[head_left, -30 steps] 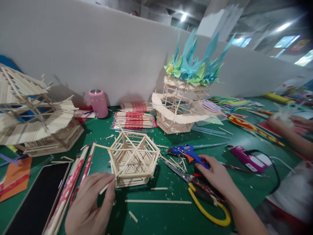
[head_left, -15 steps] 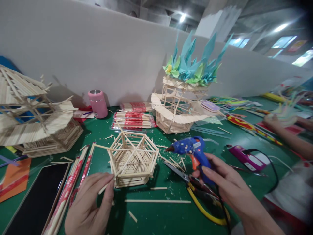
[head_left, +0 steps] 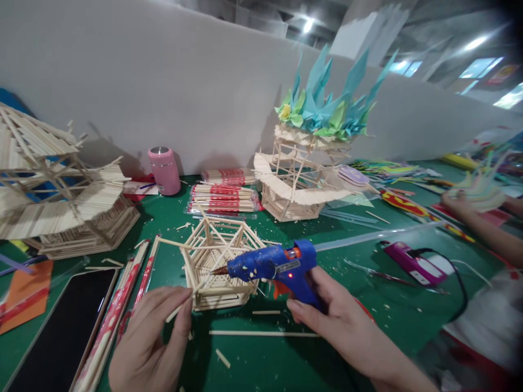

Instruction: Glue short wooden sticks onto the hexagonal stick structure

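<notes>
In the head view, my right hand (head_left: 330, 321) is wrapped round the grip of a blue glue gun (head_left: 281, 264), finger by its orange trigger. A clear glue stick (head_left: 379, 235) juts from the gun's back, and a small red light glows on its side. Its nozzle points left, over a six-sided frame of wooden sticks (head_left: 249, 296); whether it touches is unclear. My left hand (head_left: 153, 337) is closed at the frame's near left corner, with a thin wooden stick (head_left: 174, 313) pinched between thumb and fingers. A loose stick (head_left: 263, 333) lies in front of the frame.
Stick buildings stand at left (head_left: 81, 218) and behind (head_left: 294, 196), the latter topped with blue paper leaves. Nearby are a phone (head_left: 65, 326), stick packs (head_left: 223, 198), a pink flask (head_left: 164, 171) and a purple device (head_left: 412, 264). Another person's hand (head_left: 455, 201) is at right.
My right hand has brought the glue gun left, its nozzle now over the stick frame. The gun and hand now cover the pliers. My left hand stays at the frame's corner.
</notes>
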Demonstrator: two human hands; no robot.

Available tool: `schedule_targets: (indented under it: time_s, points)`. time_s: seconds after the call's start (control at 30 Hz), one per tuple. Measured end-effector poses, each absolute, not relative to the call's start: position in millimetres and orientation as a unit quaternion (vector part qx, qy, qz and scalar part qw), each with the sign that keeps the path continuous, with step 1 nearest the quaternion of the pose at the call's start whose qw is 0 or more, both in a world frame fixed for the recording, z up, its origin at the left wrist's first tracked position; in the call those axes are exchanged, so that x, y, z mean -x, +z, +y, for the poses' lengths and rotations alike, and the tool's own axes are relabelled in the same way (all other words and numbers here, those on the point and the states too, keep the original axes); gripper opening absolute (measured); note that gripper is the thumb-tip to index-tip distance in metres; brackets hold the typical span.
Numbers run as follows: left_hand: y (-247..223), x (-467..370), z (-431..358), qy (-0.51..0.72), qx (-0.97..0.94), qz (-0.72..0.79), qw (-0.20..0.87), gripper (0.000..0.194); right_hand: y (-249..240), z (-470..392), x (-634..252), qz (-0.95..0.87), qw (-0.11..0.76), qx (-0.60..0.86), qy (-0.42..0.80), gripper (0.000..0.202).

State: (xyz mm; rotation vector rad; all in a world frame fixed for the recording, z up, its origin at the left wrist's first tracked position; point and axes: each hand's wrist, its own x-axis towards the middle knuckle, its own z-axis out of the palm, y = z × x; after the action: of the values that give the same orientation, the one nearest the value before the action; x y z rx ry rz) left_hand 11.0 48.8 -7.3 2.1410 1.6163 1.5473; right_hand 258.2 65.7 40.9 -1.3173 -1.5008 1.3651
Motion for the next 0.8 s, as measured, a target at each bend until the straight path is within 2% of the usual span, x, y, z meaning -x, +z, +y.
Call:
schedule_targets:
  time_s: [0.1, 0.2, 0.43, 0.57, 0.8]
  points:
    - [-9, -11, 49, 0.499, -0.695, 0.517, 0.027, 0.014, 40, 64, -257, -0.550, 0.352, 0.506, 0.564, 0.034]
    - [-10, -12, 50, 0.502, -0.691, 0.520, 0.029, 0.014, 39, 64, -255, -0.568, 0.335, 0.494, 0.567, 0.037]
    - [-6, -10, 49, 0.496, -0.703, 0.510, 0.020, 0.014, 40, 63, -253, -0.624, 0.275, 0.567, 0.462, 0.044]
    - [-6, -10, 50, 0.504, -0.701, 0.504, 0.023, 0.016, 46, 63, -251, -0.647, 0.239, 0.563, 0.455, 0.042]
    - [-9, -11, 50, 0.504, -0.698, 0.509, 0.018, 0.013, 52, 63, -249, -0.668, 0.238, 0.533, 0.461, 0.032]
